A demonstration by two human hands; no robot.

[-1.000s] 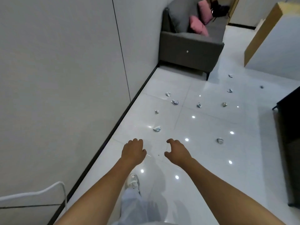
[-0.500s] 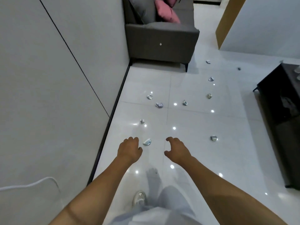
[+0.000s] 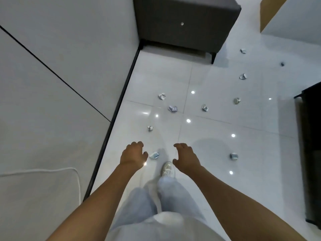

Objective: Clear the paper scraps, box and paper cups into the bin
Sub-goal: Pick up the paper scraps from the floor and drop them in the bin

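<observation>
Several crumpled paper scraps lie scattered on the glossy white tile floor. The nearest scrap (image 3: 154,155) lies just right of my left hand (image 3: 133,154), whose fingers are curled loosely and hold nothing. My right hand (image 3: 185,157) hovers a little further right, fingers apart and empty. Other scraps lie ahead: a small one (image 3: 150,128), a pale one (image 3: 172,108), one near the wall (image 3: 162,96), and one off to the right (image 3: 233,156). No bin, box or cup is in view.
A grey wall with a black skirting (image 3: 111,126) runs along the left. A dark grey sofa (image 3: 184,23) stands ahead, and a black low cabinet (image 3: 311,136) at the right edge. My white shoe (image 3: 167,169) is planted between the hands. A white cable (image 3: 52,171) hangs on the wall.
I have walked forward and tilted my view down: the sofa and scraps have drawn closer. The nearest scrap now lies beside my left hand. Both hands stay empty.
</observation>
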